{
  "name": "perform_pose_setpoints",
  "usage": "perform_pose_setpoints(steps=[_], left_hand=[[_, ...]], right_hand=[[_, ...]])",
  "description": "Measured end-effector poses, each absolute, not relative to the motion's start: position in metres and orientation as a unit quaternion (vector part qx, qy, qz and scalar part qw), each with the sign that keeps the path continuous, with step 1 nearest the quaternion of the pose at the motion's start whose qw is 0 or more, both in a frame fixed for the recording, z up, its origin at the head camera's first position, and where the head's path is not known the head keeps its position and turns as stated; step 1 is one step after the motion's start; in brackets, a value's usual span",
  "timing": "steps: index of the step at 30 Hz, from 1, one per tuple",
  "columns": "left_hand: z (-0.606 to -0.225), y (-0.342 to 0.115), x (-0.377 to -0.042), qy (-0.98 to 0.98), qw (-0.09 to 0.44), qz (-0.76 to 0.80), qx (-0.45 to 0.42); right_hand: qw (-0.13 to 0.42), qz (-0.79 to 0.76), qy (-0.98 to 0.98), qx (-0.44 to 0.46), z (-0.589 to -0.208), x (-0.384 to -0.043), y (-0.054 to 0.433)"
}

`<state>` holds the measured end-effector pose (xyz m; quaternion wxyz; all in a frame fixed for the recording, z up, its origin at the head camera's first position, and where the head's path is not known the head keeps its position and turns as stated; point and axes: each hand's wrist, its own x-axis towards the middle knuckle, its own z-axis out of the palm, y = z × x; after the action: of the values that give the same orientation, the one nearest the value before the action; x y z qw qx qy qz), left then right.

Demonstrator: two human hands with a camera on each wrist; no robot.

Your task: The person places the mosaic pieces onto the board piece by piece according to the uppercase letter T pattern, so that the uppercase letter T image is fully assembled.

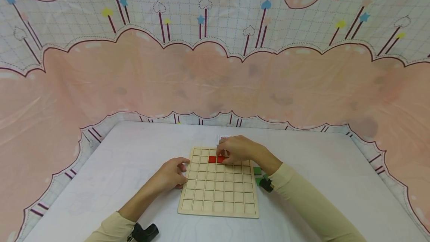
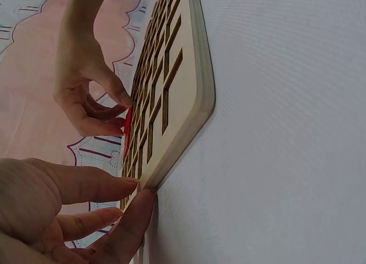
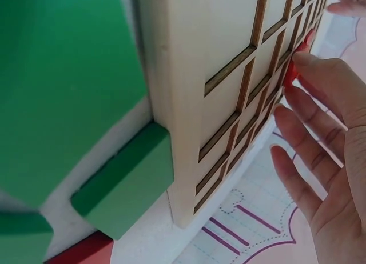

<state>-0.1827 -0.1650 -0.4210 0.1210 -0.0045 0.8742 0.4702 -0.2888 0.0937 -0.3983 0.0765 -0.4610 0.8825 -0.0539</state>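
Observation:
A wooden grid board [image 1: 218, 216] lies flat on the white table. My left hand [image 1: 169, 173] is at its left edge, thumb and forefinger set apart along the rim; the left wrist view shows the fingertips [image 2: 146, 198] against that edge. Two red tiles [image 1: 212, 159] sit side by side in an upper row of the grid. With thumb and forefinger, my right hand [image 1: 237, 148] pinches the right one, a red tile [image 3: 293, 67], at the board's surface. Its other fingers spread out past the board, and the hand covers the upper right cells in the head view.
Several green pieces [image 1: 257, 170] lie close by the board's right edge; the right wrist view shows a green block [image 3: 128, 175] right at that edge and a red piece [image 3: 86, 251] beside it. A small printed card [image 1: 221, 138] lies behind the board, partly covered by my right hand.

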Motion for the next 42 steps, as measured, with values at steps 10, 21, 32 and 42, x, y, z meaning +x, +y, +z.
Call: perform_pose_setpoints(steps=[10, 21, 32, 42], left_hand=[[-0.420, -0.164, -0.183, 0.876, 0.119, 0.468, 0.001], [-0.419, -0.164, -0.183, 0.874, 0.116, 0.471, 0.003], [-0.418, -0.164, -0.182, 0.874, 0.119, 0.471, 0.005], [-0.418, -0.164, -0.181, 0.871, 0.120, 0.477, 0.011]], right_hand=[[0.085, -0.057, 0.888, -0.448, -0.399, -0.291, 0.097], [0.103, -0.095, 0.895, -0.423, -0.392, -0.286, 0.114], [0.113, -0.115, 0.907, -0.389, -0.392, -0.282, 0.137], [0.120, -0.118, 0.919, -0.356, -0.391, -0.275, 0.158]])
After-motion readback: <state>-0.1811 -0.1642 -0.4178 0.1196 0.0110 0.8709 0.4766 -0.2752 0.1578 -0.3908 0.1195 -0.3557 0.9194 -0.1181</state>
